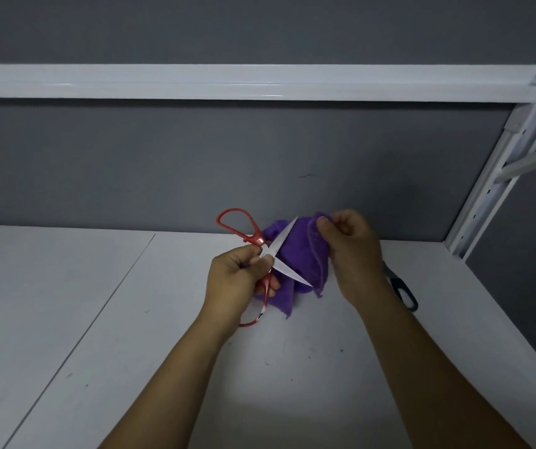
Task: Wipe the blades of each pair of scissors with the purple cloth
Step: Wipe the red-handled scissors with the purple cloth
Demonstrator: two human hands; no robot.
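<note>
White tabletop (66,286), matte, set against a grey back wall. A thin seam (114,293) runs diagonally through the left half of the frame. Small dark specks (147,311) are scattered mid-surface. Right of centre lie black-handled scissors (404,291), flat on the top and partly hidden.

A: red scissors (268,254)?
B: Red handles, blades spread wide, tips at 1 and 4 o'clock, held above worktop (163,319).
A: purple cloth (302,254)?
B: Crumpled, hanging just behind the blades.
A: Others?
B: dark-handled scissors (404,291), flat, 4 o'clock of cloth, mostly hidden.
</note>
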